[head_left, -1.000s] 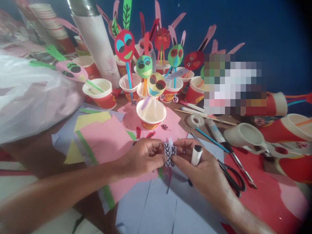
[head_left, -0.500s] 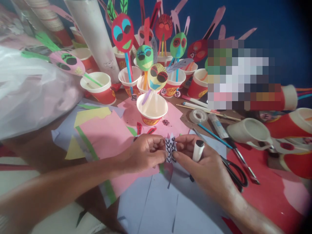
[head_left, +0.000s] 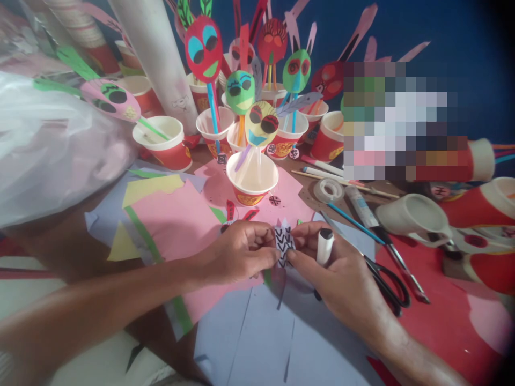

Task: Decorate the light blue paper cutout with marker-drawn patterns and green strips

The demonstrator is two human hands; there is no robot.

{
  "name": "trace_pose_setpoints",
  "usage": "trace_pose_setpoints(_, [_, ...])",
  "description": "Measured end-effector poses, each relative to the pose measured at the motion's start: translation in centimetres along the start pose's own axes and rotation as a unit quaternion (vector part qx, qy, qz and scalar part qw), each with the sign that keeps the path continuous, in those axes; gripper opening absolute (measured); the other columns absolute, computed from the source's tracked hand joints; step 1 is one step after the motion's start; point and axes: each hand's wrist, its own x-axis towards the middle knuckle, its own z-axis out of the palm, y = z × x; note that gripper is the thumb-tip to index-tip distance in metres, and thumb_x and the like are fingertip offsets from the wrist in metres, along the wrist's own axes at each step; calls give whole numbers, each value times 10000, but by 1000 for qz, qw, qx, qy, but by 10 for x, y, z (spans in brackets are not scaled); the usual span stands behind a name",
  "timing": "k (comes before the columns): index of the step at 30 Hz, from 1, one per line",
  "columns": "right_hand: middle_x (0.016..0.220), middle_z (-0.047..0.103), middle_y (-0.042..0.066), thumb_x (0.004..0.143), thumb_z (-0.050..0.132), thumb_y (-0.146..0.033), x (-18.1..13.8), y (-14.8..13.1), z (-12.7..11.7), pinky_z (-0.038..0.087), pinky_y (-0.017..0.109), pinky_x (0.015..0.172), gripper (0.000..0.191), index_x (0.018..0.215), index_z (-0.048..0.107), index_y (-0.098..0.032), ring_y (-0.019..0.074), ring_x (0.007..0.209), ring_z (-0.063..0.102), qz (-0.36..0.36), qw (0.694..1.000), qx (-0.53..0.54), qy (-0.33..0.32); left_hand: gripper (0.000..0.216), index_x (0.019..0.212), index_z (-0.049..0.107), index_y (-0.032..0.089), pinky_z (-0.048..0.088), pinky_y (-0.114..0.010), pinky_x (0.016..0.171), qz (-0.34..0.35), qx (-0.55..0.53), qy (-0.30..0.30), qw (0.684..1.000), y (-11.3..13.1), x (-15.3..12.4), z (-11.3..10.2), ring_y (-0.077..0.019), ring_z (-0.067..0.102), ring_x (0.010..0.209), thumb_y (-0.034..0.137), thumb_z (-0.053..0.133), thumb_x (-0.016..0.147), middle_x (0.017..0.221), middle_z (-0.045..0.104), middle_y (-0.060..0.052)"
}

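Note:
Between my two hands is a small pale paper piece (head_left: 284, 245) with black zigzag marks. My left hand (head_left: 245, 249) pinches its left edge, and my right hand (head_left: 330, 271) pinches the right edge between thumb and fingers. A white marker (head_left: 324, 249) with a black end is also tucked in my right hand, standing up past the thumb. Just beyond my hands stands a paper cup (head_left: 252, 179) with a yellow paper face (head_left: 261, 124) on a stick in it. Small red paper strips (head_left: 251, 215) lie by my left hand.
Blue-grey paper (head_left: 249, 338) and pink paper (head_left: 177, 225) cover the near table. To the right lie black-handled scissors (head_left: 388, 284), a paintbrush (head_left: 404, 271), a tape roll (head_left: 329, 190) and a white mug (head_left: 414, 217). A plastic bag (head_left: 56, 150) fills the left; several cups with paper faces stand behind.
The view has shifted very slightly. Both hands keep their hold on the marked paper piece, which has tilted a little; nothing has been let go.

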Motion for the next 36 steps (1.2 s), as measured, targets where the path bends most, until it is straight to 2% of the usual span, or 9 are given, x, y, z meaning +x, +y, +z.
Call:
trace_pose_setpoints(5, [715, 637, -21, 694, 648, -234, 1, 1, 1, 486, 211, 507, 215, 893, 569, -218, 122, 605, 609, -1, 1000, 13, 19, 138, 652, 502, 162, 402, -191, 440, -10, 0, 1, 1000, 1, 0, 1, -76, 481, 469, 216, 579, 752, 546, 495, 53])
trace_pose_setpoints(15, [756, 653, 0, 725, 652, -247, 1, 3, -1, 492, 219, 512, 212, 916, 566, -208, 141, 650, 636, -6, 1000, 20, 2, 138, 655, 510, 156, 406, -170, 429, -13, -7, 4, 1000, -3, 3, 1, -61, 486, 449, 209, 591, 753, 544, 508, 61])
trace_pose_setpoints(22, [723, 614, -43, 711, 660, -236, 2, 4, 1, 472, 199, 505, 206, 893, 561, -238, 105, 596, 579, -3, 1000, 19, 4, 143, 642, 501, 159, 409, -159, 421, -12, -17, 2, 1000, -2, 2, 1, -56, 476, 438, 200, 587, 749, 526, 506, 67])
trace_pose_setpoints(29, [748, 607, -33, 708, 651, -238, 0, 2, 2, 467, 202, 523, 204, 890, 560, -226, 108, 626, 568, 17, 999, 33, 2, 57, 753, 584, 140, 413, -158, 430, -25, -28, -17, 999, 0, 2, 2, -55, 464, 460, 196, 579, 757, 568, 508, 65])
trace_pose_setpoints(36, [681, 571, -42, 695, 665, -241, 0, -3, 4, 447, 207, 506, 161, 827, 578, -210, 97, 562, 520, 1, 999, 42, 24, 116, 715, 579, 138, 381, -162, 442, -25, -24, -18, 999, -1, 1, 0, -57, 469, 447, 229, 617, 776, 510, 493, 71])
